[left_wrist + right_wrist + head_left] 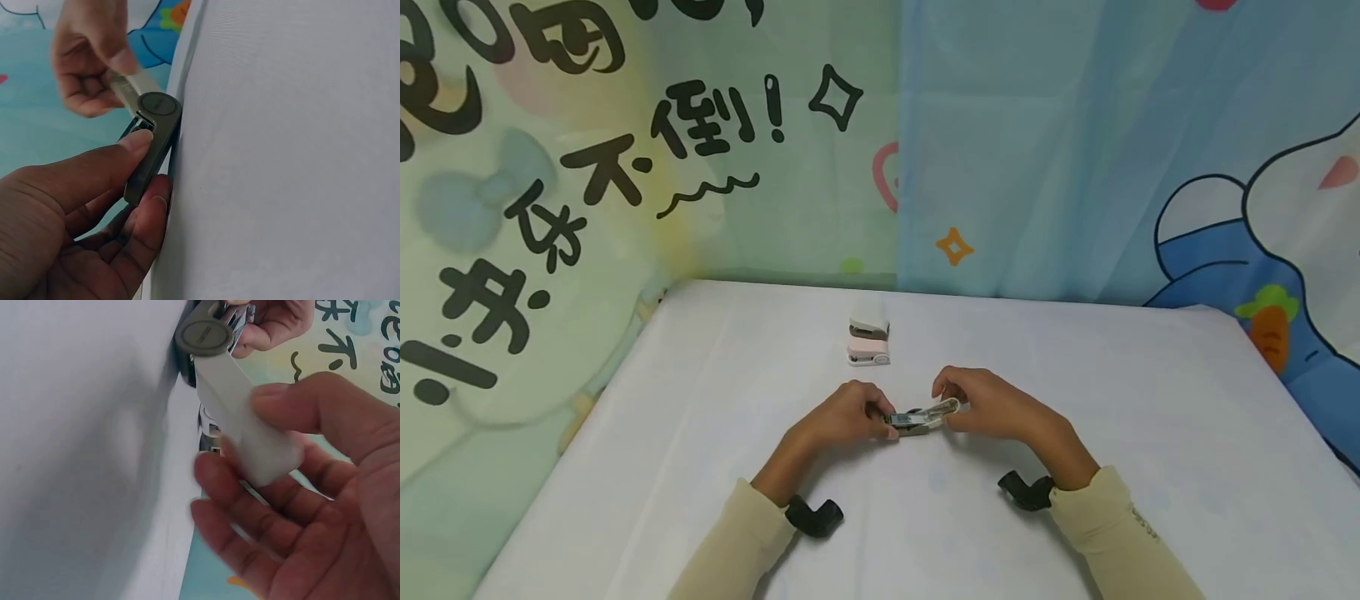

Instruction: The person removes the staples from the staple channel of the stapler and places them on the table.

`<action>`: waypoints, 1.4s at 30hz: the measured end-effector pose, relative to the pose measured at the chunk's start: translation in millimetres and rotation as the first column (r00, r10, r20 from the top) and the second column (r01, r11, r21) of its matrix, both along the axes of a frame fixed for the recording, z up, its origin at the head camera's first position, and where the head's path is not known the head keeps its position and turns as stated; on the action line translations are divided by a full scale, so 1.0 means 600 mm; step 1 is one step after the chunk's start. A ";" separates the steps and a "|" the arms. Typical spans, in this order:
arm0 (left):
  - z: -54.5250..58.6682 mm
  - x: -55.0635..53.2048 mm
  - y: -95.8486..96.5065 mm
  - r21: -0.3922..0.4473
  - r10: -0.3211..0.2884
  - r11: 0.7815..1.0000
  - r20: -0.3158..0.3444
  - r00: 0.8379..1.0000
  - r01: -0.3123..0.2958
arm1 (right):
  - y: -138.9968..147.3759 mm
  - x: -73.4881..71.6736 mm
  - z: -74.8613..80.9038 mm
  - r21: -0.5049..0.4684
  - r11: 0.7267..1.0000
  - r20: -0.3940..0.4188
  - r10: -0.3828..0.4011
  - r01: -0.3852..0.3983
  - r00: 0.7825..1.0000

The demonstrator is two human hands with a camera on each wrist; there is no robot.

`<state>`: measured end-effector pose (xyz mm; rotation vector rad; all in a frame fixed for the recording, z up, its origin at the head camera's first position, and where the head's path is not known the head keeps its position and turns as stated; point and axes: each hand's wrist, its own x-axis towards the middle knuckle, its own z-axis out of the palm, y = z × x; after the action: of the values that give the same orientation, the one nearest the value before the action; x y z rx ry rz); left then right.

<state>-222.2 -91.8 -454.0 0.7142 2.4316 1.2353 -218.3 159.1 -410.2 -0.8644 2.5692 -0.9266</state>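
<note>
Grey-green and white, a small stapler with a round hinge disc (917,420) lies between the two hands over the cloth-covered white table (1000,358), near its middle; whether it touches the cloth I cannot tell. Its white arm (234,403) is swung away from its grey-green body (164,140), and a silvery metal strip shows beside the body. The left hand (848,414) pinches the body's end between thumb and fingers. The right hand (994,404) pinches the white arm, thumb on one side and fingers curled on the other. Beyond them on the table sit a pink-and-white stapler (867,347) and, close behind it, a white-and-grey stapler (869,323). Beige sleeves (733,537) cover both forearms, with a black curved device (816,518) at each wrist. Behind hangs a pale green fabric panel with black lettering (827,208) beside a blue fabric panel with a cartoon figure and an orange carrot (1037,167).
</note>
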 end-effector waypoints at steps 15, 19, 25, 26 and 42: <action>-0.003 -0.002 -0.002 0.029 0.003 1.000 0.004 1.000 -0.003 | -0.049 0.022 0.001 0.133 0.991 -0.379 0.033 0.020 0.925; -0.003 -0.002 0.002 0.019 -0.008 1.000 -0.036 0.999 0.009 | -0.066 0.029 -0.009 0.156 0.988 -0.398 0.053 0.011 0.916; -0.001 -0.001 0.002 0.002 0.001 1.000 -0.055 0.998 -0.001 | -0.069 0.031 -0.016 0.163 0.986 -0.380 0.040 0.024 0.924; -0.001 -0.001 0.002 -0.004 0.003 1.000 -0.059 0.998 -0.003 | -0.069 0.030 -0.016 0.159 0.987 -0.378 0.041 0.021 0.925; 0.011 0.007 0.007 0.029 -0.038 0.999 -0.087 0.995 0.040 | -0.070 0.028 -0.016 0.096 0.995 -0.254 -0.011 0.036 0.967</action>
<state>-217.9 -87.7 -447.6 0.8364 2.4601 1.2534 -201.3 117.0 -419.6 -0.9822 2.8191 -0.7266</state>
